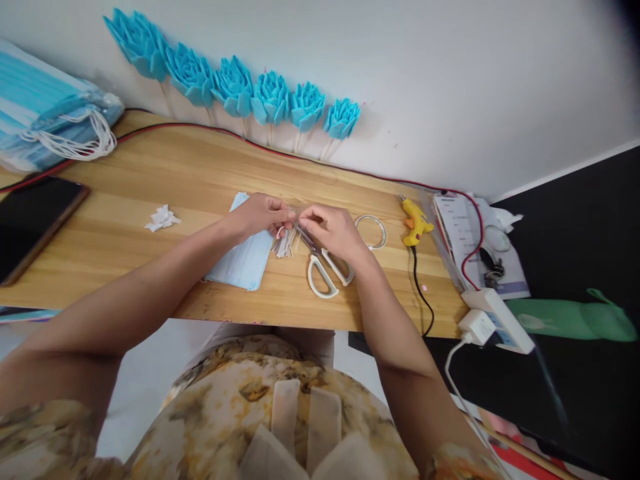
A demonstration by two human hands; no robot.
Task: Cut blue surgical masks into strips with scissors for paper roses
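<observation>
My left hand and my right hand meet over the table, thumbs and fingertips pinched close together. Whatever is between the fingertips is too small to make out. Just below them lies a bunch of thin pale strips. White-handled scissors rest on the wood with their blades running up under my right hand. A light blue face mask lies flat beneath my left hand and wrist, partly covered by them. To the right of my right hand is a roll of clear tape.
Several blue flowers on sticks lean along the wall. Packed masks and a phone are at left, near white scraps. At right are a yellow glue gun, papers, a power strip and a green bottle.
</observation>
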